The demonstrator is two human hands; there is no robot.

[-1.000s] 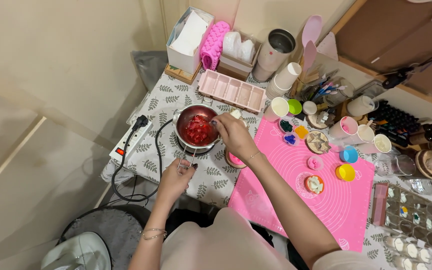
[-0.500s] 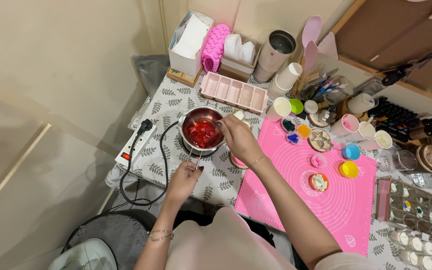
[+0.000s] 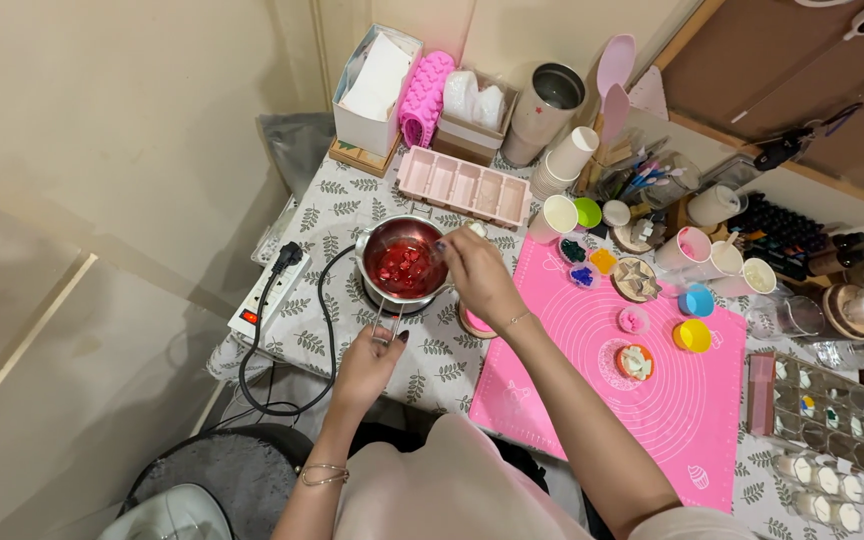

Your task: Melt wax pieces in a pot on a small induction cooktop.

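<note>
The pot (image 3: pixel 402 262) is steadied by its handle (image 3: pixel 384 322), gripped in the left hand (image 3: pixel 367 362) at 6 o'clock. The right hand (image 3: pixel 474 275), fingers pinched together at the rim's 3 o'clock, is held over the red pieces (image 3: pixel 399 264); what is pinched cannot be told.

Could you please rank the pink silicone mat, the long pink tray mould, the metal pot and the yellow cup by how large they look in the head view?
1. Pink silicone mat, clearly largest.
2. Long pink tray mould.
3. Metal pot, shorter than the mould but rounder, so close.
4. Yellow cup, smallest.
</note>
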